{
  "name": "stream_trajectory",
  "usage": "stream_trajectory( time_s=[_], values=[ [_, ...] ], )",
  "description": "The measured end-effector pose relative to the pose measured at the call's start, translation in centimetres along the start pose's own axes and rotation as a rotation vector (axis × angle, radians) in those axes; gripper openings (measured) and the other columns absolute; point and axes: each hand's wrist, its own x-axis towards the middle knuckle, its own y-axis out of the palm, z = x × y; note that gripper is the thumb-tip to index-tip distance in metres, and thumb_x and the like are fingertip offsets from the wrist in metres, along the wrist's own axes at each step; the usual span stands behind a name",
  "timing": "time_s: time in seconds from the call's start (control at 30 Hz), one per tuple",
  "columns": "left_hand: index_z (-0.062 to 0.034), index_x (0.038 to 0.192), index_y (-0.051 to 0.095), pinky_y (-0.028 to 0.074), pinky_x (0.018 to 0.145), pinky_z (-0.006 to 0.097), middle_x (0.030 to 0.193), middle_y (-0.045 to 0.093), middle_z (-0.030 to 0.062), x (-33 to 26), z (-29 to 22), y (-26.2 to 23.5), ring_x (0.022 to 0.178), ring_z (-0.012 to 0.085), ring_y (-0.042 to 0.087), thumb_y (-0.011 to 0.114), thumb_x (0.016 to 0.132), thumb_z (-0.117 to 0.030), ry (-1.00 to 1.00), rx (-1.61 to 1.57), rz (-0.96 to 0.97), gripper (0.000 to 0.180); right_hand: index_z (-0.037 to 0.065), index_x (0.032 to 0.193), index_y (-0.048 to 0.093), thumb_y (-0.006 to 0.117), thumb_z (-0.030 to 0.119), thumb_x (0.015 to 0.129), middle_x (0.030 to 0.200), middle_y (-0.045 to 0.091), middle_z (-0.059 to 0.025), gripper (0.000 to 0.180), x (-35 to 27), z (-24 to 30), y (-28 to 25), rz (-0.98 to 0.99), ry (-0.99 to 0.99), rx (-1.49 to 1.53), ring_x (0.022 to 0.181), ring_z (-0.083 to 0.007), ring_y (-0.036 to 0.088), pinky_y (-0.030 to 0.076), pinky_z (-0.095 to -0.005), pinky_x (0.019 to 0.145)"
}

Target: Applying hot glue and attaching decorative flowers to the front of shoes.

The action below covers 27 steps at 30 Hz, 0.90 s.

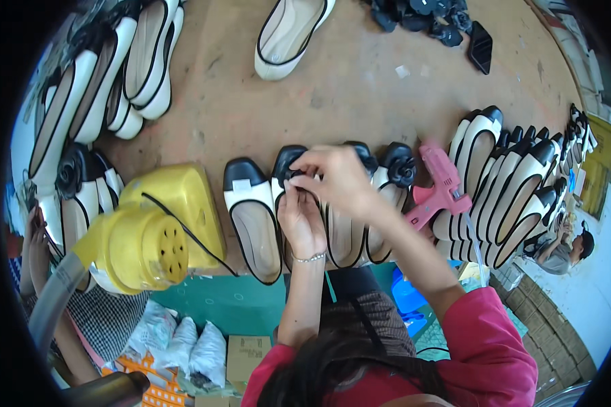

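White flat shoes with black toes and black edging stand in a row at the table's near edge. The leftmost flat shoe (254, 230) has a plain black toe with a short white tab. Over the toe of the second shoe (288, 154), my left hand (301, 220) and my right hand (343, 180) meet, fingertips pinched. Whatever dark piece lies between them is mostly hidden by the fingers. A black fabric flower (399, 165) sits on the rightmost toe in the row. Beside it lies a pink glue gun (442, 178) with a clear glue stick trailing out.
A yellow blower-like machine (163, 234) with a hose stands left. Shoes are piled at right (516, 176) and far left (146, 54). Black flowers (424, 15) and a phone (480, 47) lie at the back, near a single shoe (288, 37). Another person's arm (37, 251) shows at left.
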Motion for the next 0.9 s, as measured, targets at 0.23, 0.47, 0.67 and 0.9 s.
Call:
stream_trajectory(
  time_s=[0.23,0.47,0.67,0.9],
  values=[
    [-0.0027,0.096,0.06,0.043,0.088,0.026,0.103,0.063,0.0059,-1.5,0.7,2.2,0.095,0.0118,0.057,0.057,0.093,-0.016,0.025,-0.051,0.066,0.014,0.002,0.107,0.066,0.057,0.002,0.074,0.093,0.065,-0.0235,0.034,13.8,-12.9,-13.4,-0.749,-0.295,-0.659,0.076,-0.0388,0.064,0.053,-0.0427,0.069],
    [0.0075,0.13,0.042,0.031,0.109,0.036,0.129,0.051,0.0145,-4.6,-1.2,-0.1,0.122,0.0226,0.047,0.052,0.095,-0.013,0.089,0.19,0.01,0.042,0.004,0.112,0.063,0.065,0.026,0.085,0.101,0.065,-0.0168,0.034,15.1,-8.0,-11.7,-0.485,0.283,-0.319,0.081,-0.0264,0.064,0.052,-0.0338,0.074],
    [0.0042,0.135,0.039,0.034,0.104,0.037,0.133,0.047,0.016,-7.0,-3.1,3.9,0.124,0.0224,0.045,0.051,0.096,-0.028,0.019,0.266,0.192,0.052,-0.003,0.116,0.048,0.063,0.013,0.089,0.084,0.066,-0.0123,0.035,2.6,0.9,-5.8,-0.094,0.2,0.869,0.066,-0.0122,0.062,0.05,-0.0245,0.057],
    [0.002,0.116,0.056,0.046,0.095,0.036,0.111,0.062,0.0116,-5.6,-5.3,3.4,0.104,0.0182,0.058,0.047,0.098,-0.027,0.135,0.155,0.216,0.035,0.002,0.114,0.051,0.072,0.005,0.078,0.075,0.064,-0.0044,0.042,-3.5,4.2,-0.2,-0.081,0.061,0.413,0.064,-0.0112,0.058,0.045,-0.0231,0.058]
  ],
)
